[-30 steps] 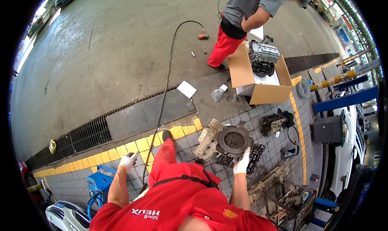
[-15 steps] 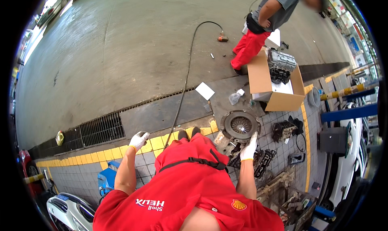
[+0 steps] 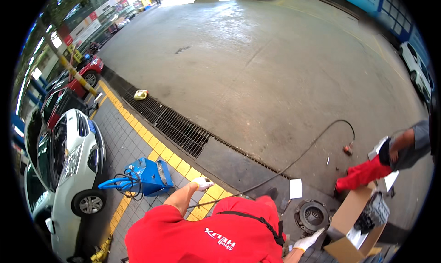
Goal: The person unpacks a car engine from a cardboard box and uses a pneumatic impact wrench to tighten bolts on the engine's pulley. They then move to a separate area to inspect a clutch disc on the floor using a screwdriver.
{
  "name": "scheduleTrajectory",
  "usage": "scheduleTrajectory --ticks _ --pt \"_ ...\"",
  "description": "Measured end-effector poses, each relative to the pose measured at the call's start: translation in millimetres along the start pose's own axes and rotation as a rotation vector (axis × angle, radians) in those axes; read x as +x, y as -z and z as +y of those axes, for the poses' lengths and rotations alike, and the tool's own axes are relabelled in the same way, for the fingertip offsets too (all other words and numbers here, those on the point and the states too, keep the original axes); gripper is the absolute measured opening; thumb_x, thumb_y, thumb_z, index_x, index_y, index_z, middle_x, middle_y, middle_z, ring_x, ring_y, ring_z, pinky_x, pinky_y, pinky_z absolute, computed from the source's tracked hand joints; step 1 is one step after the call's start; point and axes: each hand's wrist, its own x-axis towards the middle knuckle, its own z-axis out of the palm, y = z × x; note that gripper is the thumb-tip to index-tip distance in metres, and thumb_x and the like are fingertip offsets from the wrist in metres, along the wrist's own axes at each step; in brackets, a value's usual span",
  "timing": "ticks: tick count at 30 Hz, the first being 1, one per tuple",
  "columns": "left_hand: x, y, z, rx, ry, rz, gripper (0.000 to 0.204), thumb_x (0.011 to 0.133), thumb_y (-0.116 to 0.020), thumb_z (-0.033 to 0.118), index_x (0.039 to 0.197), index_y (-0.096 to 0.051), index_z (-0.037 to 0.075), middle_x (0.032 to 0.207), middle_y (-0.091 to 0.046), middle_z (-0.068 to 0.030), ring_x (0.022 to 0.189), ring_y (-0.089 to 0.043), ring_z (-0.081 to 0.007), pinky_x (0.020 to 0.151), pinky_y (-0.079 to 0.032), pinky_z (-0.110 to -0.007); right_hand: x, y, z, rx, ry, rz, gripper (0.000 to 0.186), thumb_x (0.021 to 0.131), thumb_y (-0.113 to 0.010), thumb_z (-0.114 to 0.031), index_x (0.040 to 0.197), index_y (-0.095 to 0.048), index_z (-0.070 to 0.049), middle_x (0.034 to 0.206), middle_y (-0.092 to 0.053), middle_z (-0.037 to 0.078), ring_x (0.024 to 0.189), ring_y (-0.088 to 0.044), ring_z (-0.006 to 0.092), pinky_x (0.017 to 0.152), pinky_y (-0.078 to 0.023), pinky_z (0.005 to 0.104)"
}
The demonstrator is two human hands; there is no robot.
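Note:
My right hand [image 3: 307, 241], in a white glove, grips the lower edge of a round clutch pressure plate [image 3: 303, 213]. The plate is dark metal with spring fingers radiating round its centre, and it appears held off the ground. My left hand [image 3: 202, 184], also gloved in white, hangs out to the left with nothing in it, its fingers loosely bent. Just right of the plate stands an open cardboard box [image 3: 343, 213] with a metal engine [image 3: 374, 213] in it.
A white sheet [image 3: 295, 188] lies beyond the plate. Across the floor runs a black hose [image 3: 294, 164] to an orange tool [image 3: 347, 150]. A person in red trousers [image 3: 360, 173] stands by the box. Left are a blue machine [image 3: 149, 178], a drain grate [image 3: 179, 129] and a white car [image 3: 76, 166].
My view has swung to the left, bringing the cars and blue machine into sight. The clutch plate has travelled with my right hand, away from the engine parts and nearer the white sheet.

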Motion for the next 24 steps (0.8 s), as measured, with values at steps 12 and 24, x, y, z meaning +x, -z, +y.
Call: scheduleTrajectory --ticks 12,24 --pt "59.5 0.6 209.3 0.05 -0.127 0.033 0.057 0.097 -0.061 0.059 0.114 -0.074 0.006 0.094 -0.075 -0.0073 0.079 -0.067 -0.0196 0.075 -0.054 -0.036 177.4 -84.5 -26.8 -0.137 0.139 -0.182 0.069 0.109 -0.048 -0.038 0.164 -0.029 0.0 0.172 -0.028 0.011 0.156 -0.029 0.0212 0.128 -0.019 0.0382" --pt "112.5 31.7 313.3 0.117 -0.072 -0.076 0.062 0.093 -0.062 0.056 0.123 -0.073 0.003 0.106 -0.077 -0.0135 0.097 -0.072 -0.0261 0.088 -0.054 -0.039 267.5 -173.4 -33.0 -0.195 0.1 -0.168 0.054 0.107 -0.059 -0.032 0.148 -0.051 0.003 0.151 -0.054 0.013 0.132 -0.053 0.0216 0.112 -0.043 0.0385"
